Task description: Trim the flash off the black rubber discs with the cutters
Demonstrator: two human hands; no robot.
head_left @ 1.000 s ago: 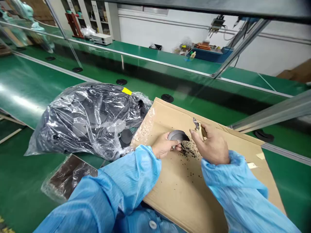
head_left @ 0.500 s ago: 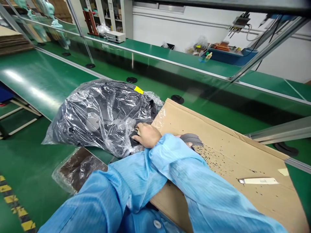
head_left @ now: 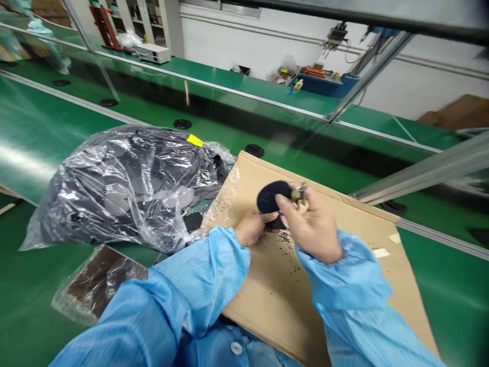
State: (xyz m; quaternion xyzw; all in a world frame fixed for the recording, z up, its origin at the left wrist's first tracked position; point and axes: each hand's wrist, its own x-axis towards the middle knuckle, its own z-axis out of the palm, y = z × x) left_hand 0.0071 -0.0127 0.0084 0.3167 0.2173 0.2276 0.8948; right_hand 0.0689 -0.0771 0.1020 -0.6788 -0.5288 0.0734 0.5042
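Observation:
My right hand (head_left: 315,224) is closed around a small metal tool (head_left: 300,199) and pinches a round black disc (head_left: 272,197) by its edge. Just left of it, my left hand (head_left: 252,227) holds more dark discs (head_left: 277,223), partly hidden under the raised one. Both hands are above a brown cardboard sheet (head_left: 267,285), where small black bits (head_left: 292,262) lie scattered. A big clear plastic bag (head_left: 126,188) full of grey and black discs lies to the left of my hands.
A pale-handled knife (head_left: 381,253) lies on the cardboard, partly covered by my right sleeve. Stacks of black discs (head_left: 254,150) sit along the green belt. A metal post (head_left: 428,168) slants in at the right. A brown plate in plastic (head_left: 103,280) lies at the lower left.
My right hand has moved from the bag's opening to the right, uncrossing my arms, and now holds a disc up. My left hand now shows beside it. The view has shifted to the right.

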